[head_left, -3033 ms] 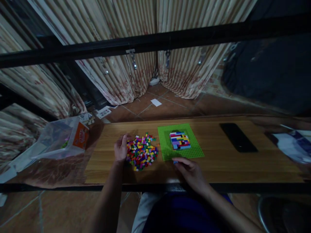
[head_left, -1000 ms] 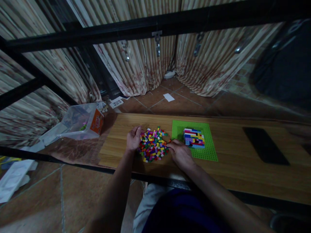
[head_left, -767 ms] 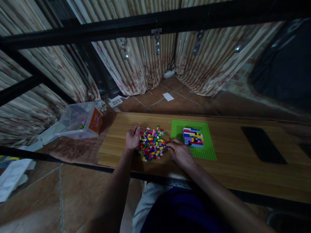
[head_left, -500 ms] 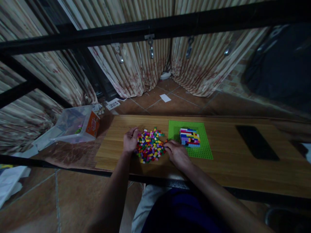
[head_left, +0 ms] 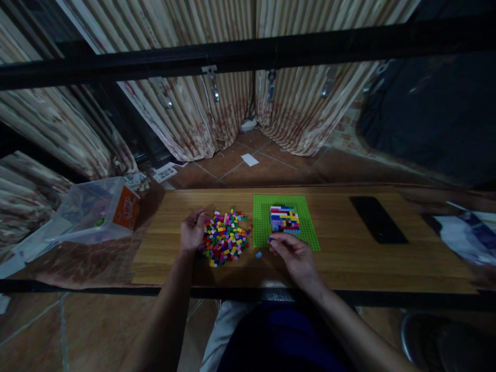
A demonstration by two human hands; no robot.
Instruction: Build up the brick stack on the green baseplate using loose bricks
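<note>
Beside the left edge of a pile of small multicoloured toy bricks (head_left: 225,240), my left hand (head_left: 191,231) rests with its fingers curled in; what they hold, if anything, is hidden. My right hand (head_left: 296,254) is over the front edge of the green baseplate (head_left: 261,219), thumb and fingers pinching a small dark blue or purple brick (head_left: 270,239). Stacked rows of coloured bricks form a block (head_left: 285,219) on the baseplate, just beyond this hand. One blue brick (head_left: 259,254) lies alone on the wood between the pile and my right hand.
The wooden table (head_left: 333,268) also carries a black flat slab (head_left: 377,219) to the right. A clear plastic box (head_left: 89,212) with an orange label stands past the table's left end. A dark metal bar (head_left: 232,51) crosses in front of the curtains.
My right hand has moved right from the pile's edge to the baseplate's front edge, with a small brick in its fingers. The lone blue brick now shows. My left hand stays by the pile.
</note>
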